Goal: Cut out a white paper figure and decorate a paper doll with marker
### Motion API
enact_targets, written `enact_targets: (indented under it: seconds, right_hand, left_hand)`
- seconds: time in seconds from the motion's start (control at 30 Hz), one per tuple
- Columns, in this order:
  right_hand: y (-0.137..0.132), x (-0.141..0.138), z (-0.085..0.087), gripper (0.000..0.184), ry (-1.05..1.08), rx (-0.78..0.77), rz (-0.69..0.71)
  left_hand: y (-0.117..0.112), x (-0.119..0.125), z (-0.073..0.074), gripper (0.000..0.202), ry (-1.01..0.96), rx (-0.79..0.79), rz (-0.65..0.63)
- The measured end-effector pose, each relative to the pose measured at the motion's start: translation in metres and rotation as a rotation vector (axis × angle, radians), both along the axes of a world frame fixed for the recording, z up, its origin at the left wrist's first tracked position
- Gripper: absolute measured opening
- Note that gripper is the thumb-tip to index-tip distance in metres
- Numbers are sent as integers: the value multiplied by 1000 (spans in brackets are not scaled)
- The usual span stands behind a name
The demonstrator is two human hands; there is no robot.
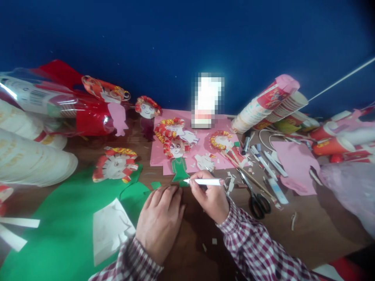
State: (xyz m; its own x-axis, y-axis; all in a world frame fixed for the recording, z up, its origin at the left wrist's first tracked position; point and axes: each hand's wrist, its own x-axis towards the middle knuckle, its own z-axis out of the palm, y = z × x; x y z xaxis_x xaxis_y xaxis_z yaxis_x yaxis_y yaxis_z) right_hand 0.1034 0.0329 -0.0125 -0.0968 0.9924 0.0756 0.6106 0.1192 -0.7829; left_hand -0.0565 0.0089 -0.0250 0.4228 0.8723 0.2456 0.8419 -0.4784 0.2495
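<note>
A white marker pen (208, 182) is held by my right hand (211, 197), its tip at the lower edge of a green paper dress (179, 169). Above that dress is a paper doll's head (176, 149) with drawn eyes and a curled red and yellow paper border. My left hand (162, 214) lies palm down on the table just below the dress, fingers stretched out and nothing seen in it. Its fingertips are close to the dress's hem; whether they touch it is hard to tell. A white cut-out sheet (113, 230) rests on green paper (67, 218) beside my left wrist.
Black-handled scissors (258, 203), pens (263, 160) and paper scraps lie right of my right hand. Stacked paper cups stand left (35, 164) and back right (259, 105). More paper dolls sit on pink sheets (202, 154). A blurred bright object (206, 99) stands behind.
</note>
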Motion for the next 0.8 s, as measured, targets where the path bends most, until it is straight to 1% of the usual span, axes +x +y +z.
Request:
enact_targets:
  seconds: [0.33,0.8]
  right_hand:
    - [0,0,2,10,-21,4,20]
    - [-1,0,2,7,12,-1,32]
  left_hand:
    - [-1,-1,0,28,-4,14,-2]
    - [0,-1,0,27,-11,8,-6]
